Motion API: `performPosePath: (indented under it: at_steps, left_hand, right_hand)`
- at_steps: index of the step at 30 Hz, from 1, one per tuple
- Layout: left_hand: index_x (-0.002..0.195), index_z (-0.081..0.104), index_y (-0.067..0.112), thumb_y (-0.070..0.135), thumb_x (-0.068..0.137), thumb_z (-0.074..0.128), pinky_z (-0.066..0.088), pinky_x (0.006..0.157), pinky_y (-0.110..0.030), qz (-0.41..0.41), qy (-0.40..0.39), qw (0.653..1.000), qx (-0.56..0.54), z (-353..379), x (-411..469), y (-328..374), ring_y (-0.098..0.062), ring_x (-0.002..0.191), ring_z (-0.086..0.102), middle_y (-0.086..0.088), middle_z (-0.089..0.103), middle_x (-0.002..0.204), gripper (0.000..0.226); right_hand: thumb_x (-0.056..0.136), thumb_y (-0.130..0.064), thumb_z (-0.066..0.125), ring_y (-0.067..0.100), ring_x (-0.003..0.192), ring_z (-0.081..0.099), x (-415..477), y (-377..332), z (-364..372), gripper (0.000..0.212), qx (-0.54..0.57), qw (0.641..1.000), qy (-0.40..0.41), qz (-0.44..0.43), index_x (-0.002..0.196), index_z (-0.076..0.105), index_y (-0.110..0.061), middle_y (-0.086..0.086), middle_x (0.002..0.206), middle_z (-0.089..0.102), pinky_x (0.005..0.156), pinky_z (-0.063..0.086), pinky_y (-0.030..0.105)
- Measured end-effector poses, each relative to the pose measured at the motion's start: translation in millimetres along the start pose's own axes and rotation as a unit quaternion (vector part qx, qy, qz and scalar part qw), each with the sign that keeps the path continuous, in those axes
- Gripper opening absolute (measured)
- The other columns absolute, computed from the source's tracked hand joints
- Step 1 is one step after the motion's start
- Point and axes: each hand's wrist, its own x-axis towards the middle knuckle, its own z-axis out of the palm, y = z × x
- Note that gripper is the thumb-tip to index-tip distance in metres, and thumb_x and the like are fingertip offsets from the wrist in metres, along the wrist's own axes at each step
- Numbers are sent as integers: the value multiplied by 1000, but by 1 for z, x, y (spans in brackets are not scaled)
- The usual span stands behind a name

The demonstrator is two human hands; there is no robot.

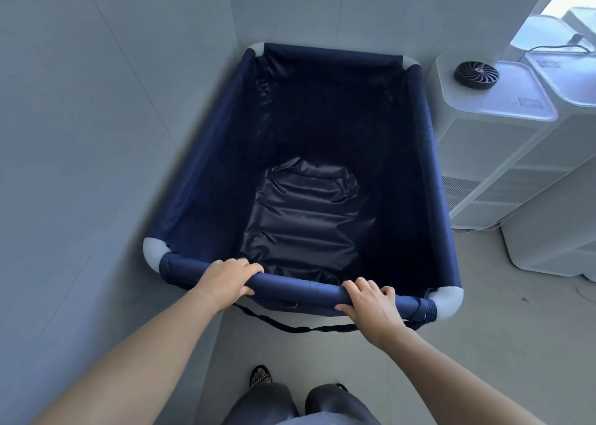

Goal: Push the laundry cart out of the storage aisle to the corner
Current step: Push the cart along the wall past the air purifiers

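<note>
At the wall corner, the laundry cart is seen nosed in, just beside a white appliance. Its near rail is clasped by the left grip and the right grip, with fingers curled over. Even, gentle pressure is advised so that neither side is scraped.

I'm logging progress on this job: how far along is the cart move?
Mostly done: the cart has its far end close in the corner, left side along the wall. In hand: the left hand and right hand both grip the near rail. Left: perhaps a last nudge, then letting go.
</note>
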Motion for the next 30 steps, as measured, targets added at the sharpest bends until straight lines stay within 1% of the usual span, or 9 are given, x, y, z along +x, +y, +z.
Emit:
performPosePath:
  at_steps: [4,9,15,18,22,26,30]
  left_hand:
    - [125,46,35,43,91,52,35,91,-28,3,4,999,-38,0,1,-5,-13,105,53,9,57,117,35]
    - [126,47,34,50,90,50,33,96,-28,-36,43,998,-39,12,-7,-9,-15,107,52,8,58,114,39]
    - [129,44,35,50,92,47,33,98,-31,-46,9,999,-22,13,-7,-3,-18,109,50,5,58,116,41]
    - [130,43,34,49,92,47,33,98,-31,-55,12,998,-24,16,-11,1,-18,109,50,5,58,116,41]
    - [129,44,32,48,93,46,34,97,-31,-67,14,998,-12,18,-15,9,-18,108,51,5,57,116,40]
    - [130,41,33,50,93,43,30,104,-31,-87,19,996,7,22,-21,16,-16,114,49,7,55,119,41]
    - [131,41,32,54,94,36,27,107,-34,-93,17,996,-7,26,-25,18,-16,117,47,7,53,123,43]
  right_hand:
    - [95,-53,35,17,108,44,0,1,3,41,9,1000,4,5,126,41,-27,-6,118,48,94,29,37]
    - [95,-54,36,16,106,45,0,4,5,40,16,1000,10,2,126,41,-30,-8,115,49,94,28,37]
    - [94,-54,36,16,103,45,-3,10,7,38,1,1000,21,-11,123,42,-30,-8,110,48,89,29,36]
    - [94,-54,38,16,104,45,-2,14,5,37,5,1000,7,-14,123,42,-30,-7,110,47,88,30,37]
    - [94,-52,41,17,106,45,-1,19,0,37,39,999,-17,-23,124,42,-30,-6,113,48,91,29,37]
    - [95,-52,39,17,107,45,-4,29,-1,37,47,998,-27,-41,124,43,-30,-7,115,48,91,29,37]
    - [94,-57,35,18,107,46,-4,32,1,42,42,997,-30,-48,124,45,-30,-6,116,50,90,32,38]
